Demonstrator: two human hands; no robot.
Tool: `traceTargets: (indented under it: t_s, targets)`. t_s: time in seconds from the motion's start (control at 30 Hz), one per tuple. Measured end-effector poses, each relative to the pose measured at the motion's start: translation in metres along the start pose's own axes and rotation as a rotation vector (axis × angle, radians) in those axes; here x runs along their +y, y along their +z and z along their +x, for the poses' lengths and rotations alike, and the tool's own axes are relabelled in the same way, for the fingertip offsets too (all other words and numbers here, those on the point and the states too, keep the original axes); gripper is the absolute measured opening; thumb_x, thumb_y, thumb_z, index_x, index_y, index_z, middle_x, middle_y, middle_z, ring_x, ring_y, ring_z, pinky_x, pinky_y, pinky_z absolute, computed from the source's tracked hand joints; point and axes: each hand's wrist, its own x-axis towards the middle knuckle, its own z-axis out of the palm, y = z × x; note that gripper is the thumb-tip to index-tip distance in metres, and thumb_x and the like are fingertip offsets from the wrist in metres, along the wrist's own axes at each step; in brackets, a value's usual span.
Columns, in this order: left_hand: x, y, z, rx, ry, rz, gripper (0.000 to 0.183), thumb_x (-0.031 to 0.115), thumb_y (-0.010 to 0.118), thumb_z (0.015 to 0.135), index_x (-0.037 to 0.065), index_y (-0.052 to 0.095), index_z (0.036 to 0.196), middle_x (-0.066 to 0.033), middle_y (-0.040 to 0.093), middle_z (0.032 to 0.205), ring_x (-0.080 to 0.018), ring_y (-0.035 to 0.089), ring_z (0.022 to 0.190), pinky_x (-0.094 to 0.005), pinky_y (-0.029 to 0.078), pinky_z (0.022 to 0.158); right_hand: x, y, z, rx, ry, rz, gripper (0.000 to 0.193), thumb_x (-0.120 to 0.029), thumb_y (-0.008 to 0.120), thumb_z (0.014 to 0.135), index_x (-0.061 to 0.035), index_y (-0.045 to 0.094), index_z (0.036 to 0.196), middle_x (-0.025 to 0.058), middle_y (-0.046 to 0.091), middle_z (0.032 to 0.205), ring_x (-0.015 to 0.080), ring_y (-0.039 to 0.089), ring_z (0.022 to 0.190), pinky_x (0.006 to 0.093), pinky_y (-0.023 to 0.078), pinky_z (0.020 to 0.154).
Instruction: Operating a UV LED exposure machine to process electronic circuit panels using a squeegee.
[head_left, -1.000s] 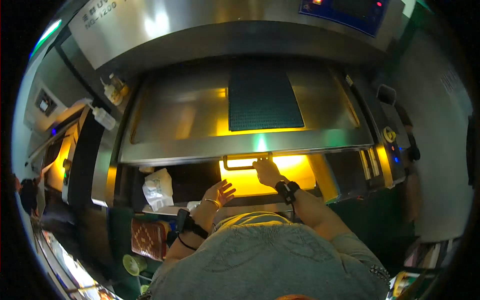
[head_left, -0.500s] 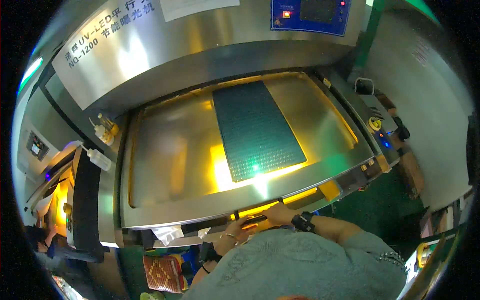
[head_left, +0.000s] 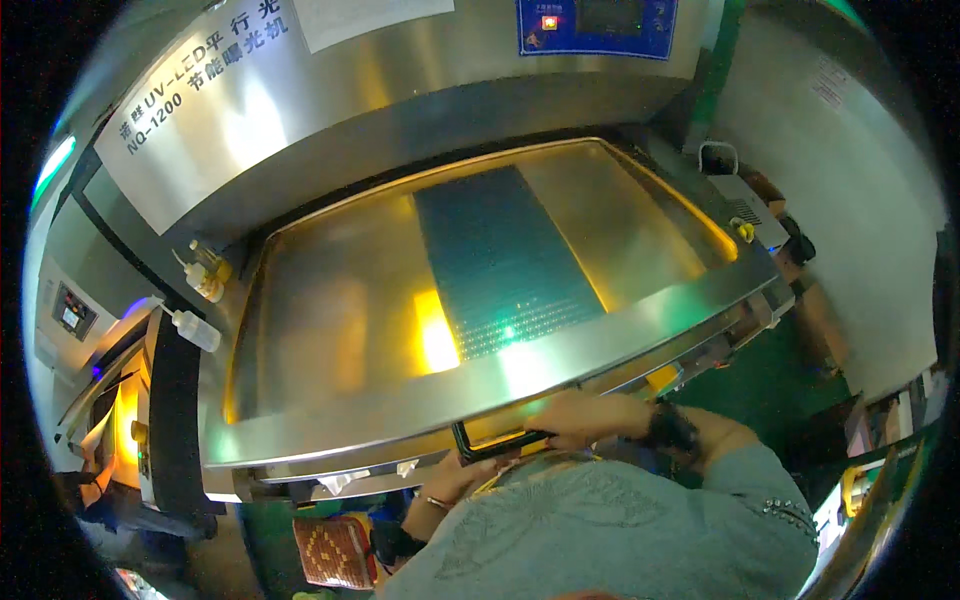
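Observation:
A wide metal frame (head_left: 380, 422) with a see-through middle spans the machine in front of me. Through it shows a dark blue-green panel (head_left: 495, 250), its near end covered in small bright dots. A black handle (head_left: 487, 449) juts from the frame's near edge. Around the handle's left part my left hand (head_left: 462, 478) is closed, low and close to my body. My right hand (head_left: 590, 416) is closed at the handle's right end, partly over it. Some fingers of both hands are hidden.
Squeeze bottles (head_left: 196, 330) stand on the left ledge. A blue control panel (head_left: 597, 27) is on the machine's upper front. At far left, a person's hand (head_left: 97, 487) is by a lit yellow opening. A red patterned seat (head_left: 333, 552) stands below, and a grey box (head_left: 745, 205) lies at right.
The metal frame's near edge has risen and come toward me, now covering the buttons at right. Both hands have moved with its handle, and the view has shifted slightly.

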Motion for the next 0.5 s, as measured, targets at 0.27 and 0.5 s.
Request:
traceTargets:
  t_s: [0.27,0.5]
  targets:
    - [0.133,0.039,-0.020,-0.260,0.597,0.081,0.065,0.028,0.068,0.075,-0.002,0.043,0.127,-0.0205,0.054,0.120,-0.0293,0.049,0.116,-0.0440,0.033,0.102,-0.022,-0.123,-0.074,0.960,-0.344,-0.363,0.041,-0.032,0.070,0.069,-0.0087,0.063,0.102,0.0083,0.061,0.082,0.0278,0.056,0.074,0.0374,0.044,0.068]
    - [0.087,-0.029,0.079,0.338,0.406,0.252,0.032,0.027,0.054,0.088,0.006,0.061,0.111,-0.0099,0.060,0.113,-0.0227,0.053,0.108,-0.0377,0.041,0.090,-0.013,-0.197,-0.054,1.434,-0.455,-0.410,0.038,-0.017,0.068,0.075,-0.0079,0.058,0.111,0.0104,0.061,0.097,0.0287,0.058,0.089,0.0379,0.046,0.078]
